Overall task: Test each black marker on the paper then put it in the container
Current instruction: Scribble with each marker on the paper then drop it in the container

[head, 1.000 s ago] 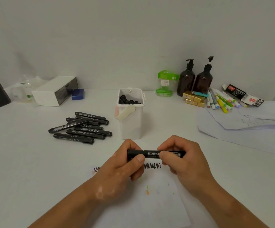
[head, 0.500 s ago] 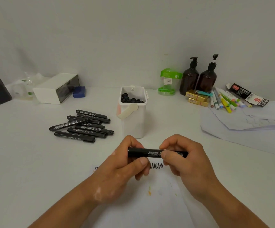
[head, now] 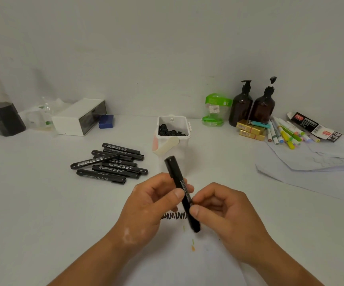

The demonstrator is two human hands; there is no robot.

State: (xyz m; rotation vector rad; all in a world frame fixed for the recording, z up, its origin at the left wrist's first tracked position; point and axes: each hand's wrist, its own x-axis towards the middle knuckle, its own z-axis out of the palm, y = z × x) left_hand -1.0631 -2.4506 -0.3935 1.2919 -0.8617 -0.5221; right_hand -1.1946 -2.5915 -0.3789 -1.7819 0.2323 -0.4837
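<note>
With spare markers (head: 109, 162) at left and the white container (head: 174, 145) just beyond, my left hand (head: 152, 201) and right hand (head: 224, 211) each keep a pinching grip on the black marker (head: 179, 182), whose long axis runs near-to-far with the far end leaning left.

I pinch one black marker (head: 182, 193) with white print between my left hand (head: 152, 205) and right hand (head: 222, 209), almost upright, its top leaning left. Under my hands lies the white paper (head: 187, 263) with a black zigzag (head: 173, 216). Beyond them stands the white container (head: 187, 153); the other markers (head: 113, 164) lie beyond my left hand.
</note>
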